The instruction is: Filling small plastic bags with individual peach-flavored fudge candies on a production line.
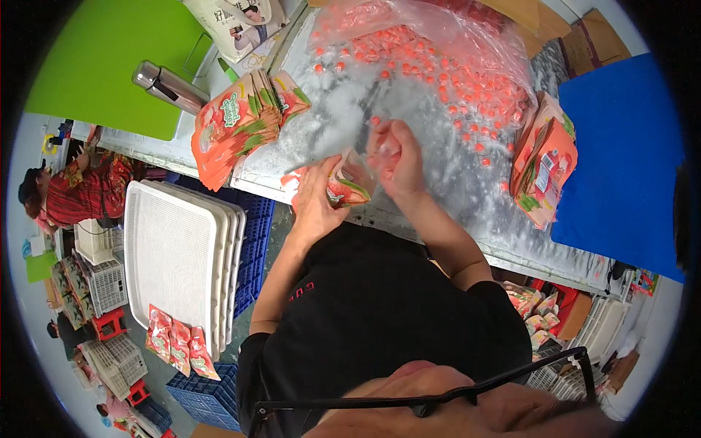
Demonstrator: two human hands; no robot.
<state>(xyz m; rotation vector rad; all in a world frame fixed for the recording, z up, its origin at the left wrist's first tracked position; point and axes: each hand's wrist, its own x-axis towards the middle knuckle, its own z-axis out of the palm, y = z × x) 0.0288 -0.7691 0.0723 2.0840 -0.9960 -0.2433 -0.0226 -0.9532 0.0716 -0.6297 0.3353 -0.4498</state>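
Note:
My left hand [315,196] is wrapped round a red and green printed pouch [349,187] near the table's front edge. The pouch's mouth gapes toward my right hand [406,164], which is closed just beside it. Clear wrapper and a bit of red show between the right fingers, apparently small wrapped red candies; how many is hidden. Another wrapped red candy [375,120] shows at the fingertips. Beyond the hands, many loose wrapped candies [438,80] spread over the table, spilling from a large clear plastic bag [478,36].
A fanned stack of flat pouches [237,124] lies left, near a steel flask [169,86]; another pouch stack [544,164] lies right, by a blue board [621,160]. Stacked white trays [175,241] stand lower left, with filled pouches [179,339] on them. Other people work farther left.

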